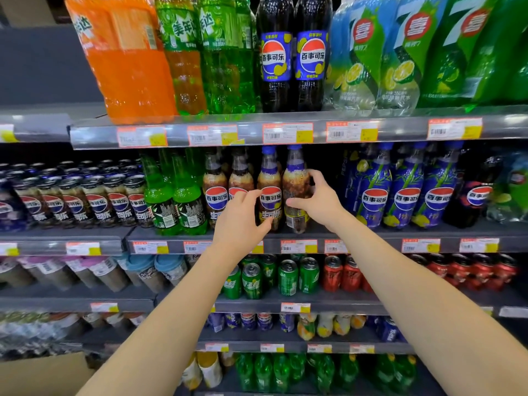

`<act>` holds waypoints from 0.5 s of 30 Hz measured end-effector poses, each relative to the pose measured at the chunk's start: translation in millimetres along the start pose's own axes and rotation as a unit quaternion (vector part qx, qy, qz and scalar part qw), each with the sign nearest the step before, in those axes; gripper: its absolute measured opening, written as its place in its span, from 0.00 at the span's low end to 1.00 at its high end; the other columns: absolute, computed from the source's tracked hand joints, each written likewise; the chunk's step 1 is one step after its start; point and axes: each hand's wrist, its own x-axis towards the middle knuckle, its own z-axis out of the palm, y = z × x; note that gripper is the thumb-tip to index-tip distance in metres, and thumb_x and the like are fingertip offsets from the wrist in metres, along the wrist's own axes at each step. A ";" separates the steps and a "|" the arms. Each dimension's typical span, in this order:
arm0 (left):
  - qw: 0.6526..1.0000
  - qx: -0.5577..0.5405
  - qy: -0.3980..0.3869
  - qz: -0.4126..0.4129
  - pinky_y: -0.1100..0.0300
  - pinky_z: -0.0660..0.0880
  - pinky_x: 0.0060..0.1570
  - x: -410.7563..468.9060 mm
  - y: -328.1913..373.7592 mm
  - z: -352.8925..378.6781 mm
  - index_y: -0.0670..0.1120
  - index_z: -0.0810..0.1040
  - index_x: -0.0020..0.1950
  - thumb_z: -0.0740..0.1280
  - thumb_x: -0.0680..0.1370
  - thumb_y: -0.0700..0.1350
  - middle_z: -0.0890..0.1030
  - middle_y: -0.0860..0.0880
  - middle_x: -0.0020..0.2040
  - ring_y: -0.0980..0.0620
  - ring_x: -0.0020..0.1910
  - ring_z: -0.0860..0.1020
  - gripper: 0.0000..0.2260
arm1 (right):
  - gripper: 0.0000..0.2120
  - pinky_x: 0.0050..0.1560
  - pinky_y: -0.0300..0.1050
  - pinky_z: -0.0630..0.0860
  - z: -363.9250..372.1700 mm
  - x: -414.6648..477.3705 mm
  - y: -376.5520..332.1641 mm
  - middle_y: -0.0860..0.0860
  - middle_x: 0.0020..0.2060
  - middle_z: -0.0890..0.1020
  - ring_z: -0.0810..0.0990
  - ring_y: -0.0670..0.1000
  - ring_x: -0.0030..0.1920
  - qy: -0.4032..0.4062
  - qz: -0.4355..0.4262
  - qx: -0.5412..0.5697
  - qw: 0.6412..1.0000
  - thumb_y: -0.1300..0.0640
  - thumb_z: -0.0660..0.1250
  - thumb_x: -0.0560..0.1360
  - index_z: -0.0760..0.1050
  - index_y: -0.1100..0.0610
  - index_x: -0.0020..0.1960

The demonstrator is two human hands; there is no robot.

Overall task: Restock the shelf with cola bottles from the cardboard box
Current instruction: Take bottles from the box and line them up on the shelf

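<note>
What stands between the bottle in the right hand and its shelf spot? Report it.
Nothing visible: the right hand grips the cola bottle already upright on the shelf, beside its row. The left hand touches the neighbouring bottle.

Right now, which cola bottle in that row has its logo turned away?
The rightmost cola bottle, gripped by the right hand: it alone shows a barcode instead of the round logo.

Both hands at the shelf [371, 234].
The right hand [317, 201] grips a cola bottle [295, 184]; just left of that grip, the left hand [243, 221] touches the next bottle [270, 178] with straight fingers [253, 193].
</note>
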 end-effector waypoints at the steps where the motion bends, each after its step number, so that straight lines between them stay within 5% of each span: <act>1: 1.000 -0.004 -0.003 -0.007 0.51 0.79 0.49 -0.6 -1.2 0.6 0.51 0.69 0.76 0.72 0.79 0.54 0.75 0.48 0.67 0.46 0.62 0.78 0.28 | 0.42 0.60 0.51 0.77 2.2 2.0 0.7 0.52 0.65 0.77 0.77 0.54 0.63 0.006 -0.006 -0.004 1.000 0.53 0.80 0.69 0.61 0.51 0.76; 5: 1.000 -0.011 -0.014 -0.021 0.47 0.80 0.52 -2.0 -7.2 2.8 0.51 0.68 0.76 0.72 0.79 0.54 0.74 0.49 0.69 0.46 0.63 0.78 0.28 | 0.41 0.64 0.57 0.76 9.8 8.2 6.7 0.55 0.65 0.77 0.77 0.57 0.64 0.019 0.012 0.004 1.000 0.55 0.80 0.70 0.62 0.52 0.76; 15: 0.999 -0.014 -0.030 -0.030 0.51 0.79 0.49 -7.5 -14.7 12.2 0.54 0.66 0.77 0.70 0.79 0.57 0.75 0.50 0.69 0.47 0.63 0.77 0.28 | 0.42 0.57 0.45 0.72 10.6 12.1 19.8 0.52 0.65 0.78 0.77 0.55 0.64 0.035 0.046 -0.001 0.998 0.52 0.79 0.71 0.60 0.49 0.78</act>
